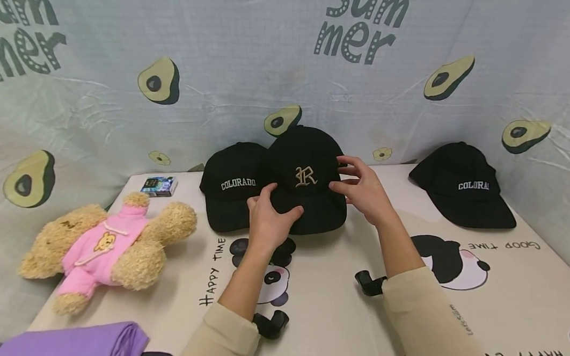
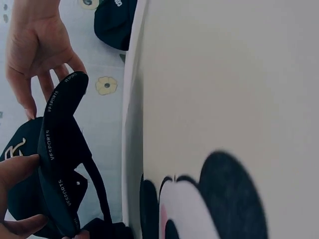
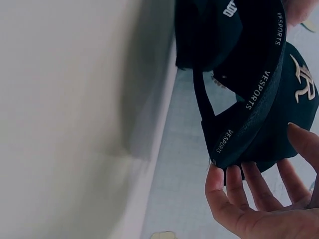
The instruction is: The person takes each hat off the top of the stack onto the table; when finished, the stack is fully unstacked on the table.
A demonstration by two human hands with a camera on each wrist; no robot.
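Both grips are grasping one thing: the black fabric cap with a gold embroidered R (image 1: 308, 149). My left grip (image 1: 270, 220) pinches it at the lower left; my right grip (image 1: 364, 190) has it at the right side, thumb on the front, fingertips along the rim. Position: over the back of the pale, panda-printed counter (image 1: 335, 326), apparently raised, overlapping in view the black cap with white COLORADO lettering (image 1: 229, 167); whether they touch, I cannot tell.

Risks, my estimate: the right hold is mostly fingertips, so a quick pull could slip the rim and twist or drop the cap. Squeezing inward too hard could dent the soft crown. A leftward shift could catch the neighbour's brim and drag it askew. A second black COLORADO cap (image 1: 455, 168) sits well apart at right, likely safe.

Containers: one small blue-and-white patterned box (image 1: 159, 186), back left, beyond the tan plush bear in a pink hoodie (image 1: 102, 243); contents not visible. The held cap's hollow shows dark lining and a sweatband printed VESPORTS (image 3: 258, 90)
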